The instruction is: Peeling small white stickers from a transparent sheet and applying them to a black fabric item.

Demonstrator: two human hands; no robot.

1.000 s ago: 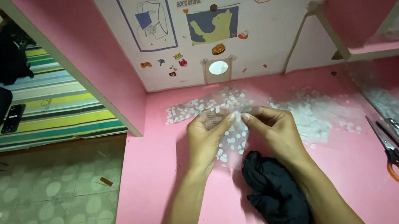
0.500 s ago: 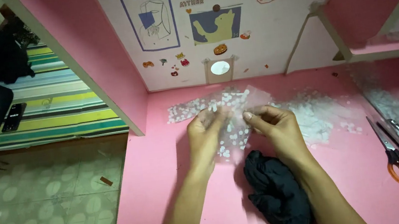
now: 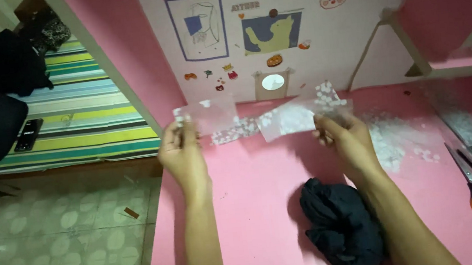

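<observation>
Now, from the head view, both hands are lifting clear film above the pink desk (image 3: 244, 207), apart so each piece shows. Left hand (image 3: 182, 152) is pinching a small sheet (image 3: 211, 114) at 10 o'clock; right hand (image 3: 347, 138) is pinching a white-dotted sheet (image 3: 298, 114) at 1. Black cloth (image 3: 339, 227) is lying at 5.

1. The left hand (image 3: 182, 152) and right hand (image 3: 349, 138), close together over the desk a second ago, now stand well apart and raised.
2. The left hand now pinches a small clear sheet with white dots (image 3: 206, 116), lifted off the pile.
3. The right hand now pinches a second clear dotted sheet (image 3: 298, 114), likewise lifted.
4. The dotted clear bags on the pink desk (image 3: 244, 207) now lie uncovered between the hands.
</observation>
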